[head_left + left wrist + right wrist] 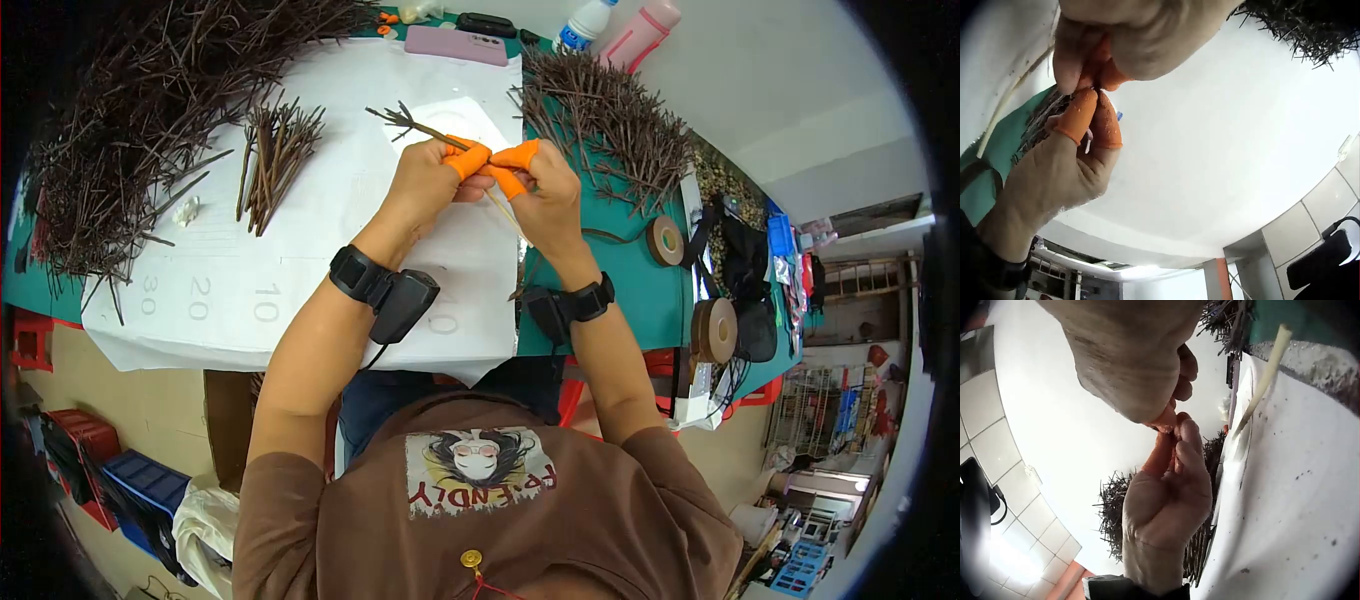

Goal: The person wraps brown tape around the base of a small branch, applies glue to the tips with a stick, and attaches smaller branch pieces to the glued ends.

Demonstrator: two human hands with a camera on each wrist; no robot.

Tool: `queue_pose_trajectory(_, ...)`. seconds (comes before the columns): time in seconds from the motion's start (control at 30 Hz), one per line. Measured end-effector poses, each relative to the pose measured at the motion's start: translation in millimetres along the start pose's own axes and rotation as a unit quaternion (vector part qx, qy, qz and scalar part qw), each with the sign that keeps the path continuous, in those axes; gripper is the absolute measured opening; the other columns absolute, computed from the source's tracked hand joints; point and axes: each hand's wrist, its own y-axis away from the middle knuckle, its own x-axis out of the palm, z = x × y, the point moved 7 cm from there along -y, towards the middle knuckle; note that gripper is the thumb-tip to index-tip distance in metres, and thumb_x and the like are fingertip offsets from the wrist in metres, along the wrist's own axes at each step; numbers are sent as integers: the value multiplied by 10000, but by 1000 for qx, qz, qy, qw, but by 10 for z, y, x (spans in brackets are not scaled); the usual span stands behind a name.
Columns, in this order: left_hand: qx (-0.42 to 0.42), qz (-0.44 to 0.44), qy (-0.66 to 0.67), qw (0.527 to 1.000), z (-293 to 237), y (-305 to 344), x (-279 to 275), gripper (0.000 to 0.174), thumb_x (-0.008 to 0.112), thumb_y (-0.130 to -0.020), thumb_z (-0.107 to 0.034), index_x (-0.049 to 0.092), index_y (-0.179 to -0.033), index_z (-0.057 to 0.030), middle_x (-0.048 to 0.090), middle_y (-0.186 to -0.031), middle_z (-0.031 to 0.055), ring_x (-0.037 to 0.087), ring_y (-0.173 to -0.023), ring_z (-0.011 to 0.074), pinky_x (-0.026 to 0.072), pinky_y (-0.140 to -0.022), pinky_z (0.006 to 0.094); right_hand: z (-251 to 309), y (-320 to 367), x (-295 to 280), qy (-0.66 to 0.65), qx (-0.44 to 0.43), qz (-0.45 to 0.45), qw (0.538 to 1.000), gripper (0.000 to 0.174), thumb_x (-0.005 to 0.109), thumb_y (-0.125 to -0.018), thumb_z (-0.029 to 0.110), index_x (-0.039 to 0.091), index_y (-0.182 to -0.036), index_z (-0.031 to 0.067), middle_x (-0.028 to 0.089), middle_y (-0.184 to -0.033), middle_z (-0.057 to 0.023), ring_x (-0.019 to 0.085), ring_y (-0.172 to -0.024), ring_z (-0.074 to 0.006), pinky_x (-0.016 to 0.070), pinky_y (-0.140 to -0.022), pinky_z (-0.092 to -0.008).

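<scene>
Over the white sheet, my left hand (pixel 425 185) grips a dark branching twig (pixel 430 130) whose forked tip points to the upper left. A pale thin stick (pixel 500 208) sticks out below the fingers toward the lower right; its blunt end shows large in the right wrist view. Orange finger covers sit on both hands' thumbs and forefingers. My right hand (pixel 550 195) pinches right at the twig, its covered fingertips (pixel 1079 115) meeting those of the left hand. The bit between the fingertips is mostly hidden.
A small twig bundle (pixel 275 165) lies on the white sheet (pixel 200 250). Large twig heaps stand left (pixel 150 120) and right (pixel 615 125). Brown tape rolls (pixel 664 240) lie at the right, one trailing a strip. A pink phone (pixel 455 45) and bottles (pixel 585 25) stand at the back.
</scene>
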Motion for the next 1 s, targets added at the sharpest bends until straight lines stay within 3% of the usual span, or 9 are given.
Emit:
queue_pose_trajectory(0.07, 4, -14, -1, 1000, -13, -11, -29, 206, 543, -853, -147, 579, -954, 28, 627, -837, 84, 616, -687, 117, 512, -581, 201, 18, 6, 12, 38, -46, 12, 998, 145, 671, -686, 41, 607, -814, 19, 538, -730, -64, 497, -520, -158, 397, -453, -246)
queue_pose_trajectory(0.17, 71, -29, 21, 997, -118, -77, -172, 206, 539, -856, -145, 578, -951, 33, 624, -829, 86, 616, -693, 123, 514, -605, 202, -72, 24, 35, -52, 29, 23, 998, 182, 691, -684, 104, 604, -826, 33, 550, -739, -58, 526, -576, -185, 420, -492, -271)
queue_pose_trajectory(0.27, 88, -59, 53, 993, -235, -105, -311, 223, 524, -862, -131, 552, -995, 46, 618, -878, 108, 618, -737, 134, 525, -647, 201, -216, 85, 129, 59, 19, 78, 995, 225, 702, -683, 170, 599, -840, 46, 562, -750, -57, 548, -662, -213, 441, -564, -316)
queue_pose_trajectory(0.37, 101, -90, 67, 988, -353, -89, -414, 225, 507, -866, -105, 535, -1030, 47, 613, -919, 121, 621, -779, 148, 531, -656, 197, -291, 177, 215, 107, 66, 169, 978, 238, 699, -684, 184, 595, -852, 52, 568, -756, -60, 548, -718, -220, 439, -612, -338)
queue_pose_trajectory(0.47, 103, -135, 65, 983, -380, -119, -573, 213, 495, -869, -88, 538, -1034, 40, 615, -928, 120, 623, -784, 153, 529, -644, 193, -358, 184, 225, 119, 104, 188, 969, 198, 676, -703, 156, 595, -850, 52, 571, -768, -67, 547, -709, -236, 436, -605, -350)
queue_pose_trajectory(0.57, 95, -148, 52, 983, -387, -110, -612, 207, 497, -869, -93, 546, -1033, 24, 617, -929, 109, 621, -786, 145, 522, -629, 188, -381, 179, 130, 94, 123, 138, 978, 155, 645, -724, 118, 595, -856, 53, 570, -788, -72, 553, -712, -250, 439, -600, -350)
queue_pose_trajectory(0.77, 68, -129, -11, 989, -318, -142, -601, 220, 489, -881, -135, 556, -1045, -4, 628, -908, 82, 605, -756, 77, 414, -502, 142, -510, 126, -92, -11, 170, 65, 983, 145, 588, -756, 27, 595, -900, 24, 545, -830, -99, 587, -713, -219, 458, -593, -301)
queue_pose_trajectory(0.8, 73, -107, -21, 991, -324, -140, -568, 219, 480, -886, -141, 564, -1040, -9, 632, -900, 73, 599, -745, 65, 369, -483, 142, -466, 85, -149, -16, 134, 36, 990, 150, 585, -752, 5, 601, -901, 14, 526, -816, -94, 578, -696, -187, 456, -595, -268)
queue_pose_trajectory(1.0, 63, -87, -54, 993, -303, -135, -484, 196, 488, -879, -128, 583, -1013, -21, 638, -870, 57, 605, -752, 67, 377, -510, 157, -465, 58, -239, -56, 111, 16, 992, 151, 622, -712, 6, 630, -860, 35, 508, -764, -53, 521, -632, -143, 399, -528, -242)
